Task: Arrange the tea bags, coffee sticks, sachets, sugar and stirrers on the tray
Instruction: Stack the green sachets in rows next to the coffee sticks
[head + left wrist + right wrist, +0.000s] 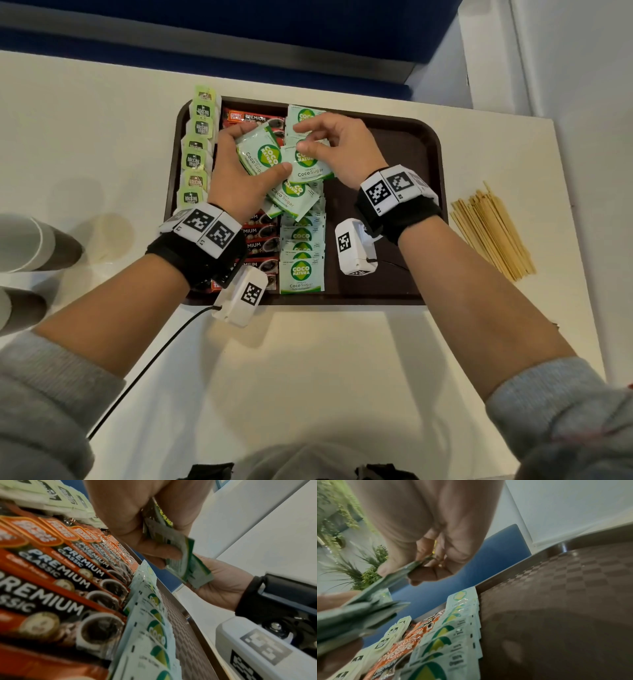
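Over the brown tray (404, 144) my left hand (239, 164) grips a small stack of green-and-white coco sugar sachets (260, 154), seen from below as the held stack (178, 555). My right hand (329, 144) pinches one sugar sachet (308, 164) off that stack between thumb and fingers; its edge shows as a blurred sachet (397, 577). On the tray lie a column of sugar sachets (302, 253), a column of red coffee sticks (260, 240) and a row of green tea bags (197, 154) along the left rim. Wooden stirrers (489, 229) lie on the table to the right.
The tray's right half (556, 601) is bare brown checkered surface. Paper cups (30, 243) stand at the table's left edge. A black cable (150, 363) runs from my left wrist across the white table (308, 359). A blue seat back (239, 34) lies beyond the table.
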